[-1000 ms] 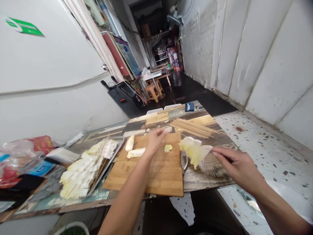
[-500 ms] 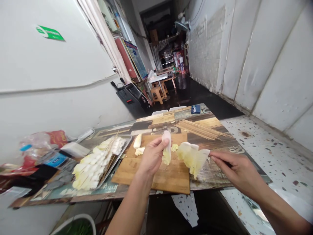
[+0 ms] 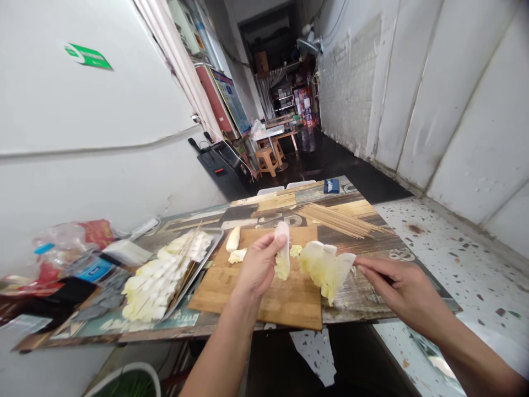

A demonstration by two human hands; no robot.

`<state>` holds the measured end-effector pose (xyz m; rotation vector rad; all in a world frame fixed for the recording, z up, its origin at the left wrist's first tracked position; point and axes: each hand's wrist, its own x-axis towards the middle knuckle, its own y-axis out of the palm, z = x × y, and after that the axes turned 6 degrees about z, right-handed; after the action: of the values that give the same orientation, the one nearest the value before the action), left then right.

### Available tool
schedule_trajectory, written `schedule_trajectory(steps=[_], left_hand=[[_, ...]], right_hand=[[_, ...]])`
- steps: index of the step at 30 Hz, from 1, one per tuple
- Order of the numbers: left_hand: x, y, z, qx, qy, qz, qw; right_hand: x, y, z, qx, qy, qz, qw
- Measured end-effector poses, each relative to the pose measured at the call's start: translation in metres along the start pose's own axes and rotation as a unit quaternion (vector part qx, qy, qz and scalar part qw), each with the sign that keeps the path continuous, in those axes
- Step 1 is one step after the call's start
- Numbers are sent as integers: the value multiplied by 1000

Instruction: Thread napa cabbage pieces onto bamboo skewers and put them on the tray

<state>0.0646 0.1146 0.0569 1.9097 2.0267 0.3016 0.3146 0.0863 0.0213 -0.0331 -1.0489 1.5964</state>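
Observation:
My left hand pinches a single pale cabbage leaf upright above the wooden cutting board. To its right, my right hand is closed at the end of a skewer, mostly hidden, that bears several overlapping cabbage leaves. A small gap separates the loose leaf from the skewered ones. On the board's far left lie a small cabbage heart and a leaf piece. Many skewered cabbage leaves are piled on a metal tray at the left.
Bare bamboo skewers lie spread beyond the board, near a small blue box. Plastic bags and a bottle crowd the table's left end. Below the table edge stands a white bucket with greens. Stools stand farther back.
Both hands keep almost the same place and hold the same leaf and skewer. The view has shifted very slightly.

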Motion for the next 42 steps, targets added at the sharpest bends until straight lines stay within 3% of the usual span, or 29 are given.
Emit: schedule_trajectory(steps=[12,22,31,42], left_hand=[[-2,2,1,3,8,8,1000],[-2,8,0,48,90,-10,995],[-4,7,-3,-22,-20,27,999],[-5,7,-1,-24,-29,17,999]], right_hand=[[1,-2,-1,-6,1,0,1000],[3,-5,-7,5,11,17,1000],[0,-6,-6,11,9,14,1000],[2,-8,-1,10,15,16,1000]])
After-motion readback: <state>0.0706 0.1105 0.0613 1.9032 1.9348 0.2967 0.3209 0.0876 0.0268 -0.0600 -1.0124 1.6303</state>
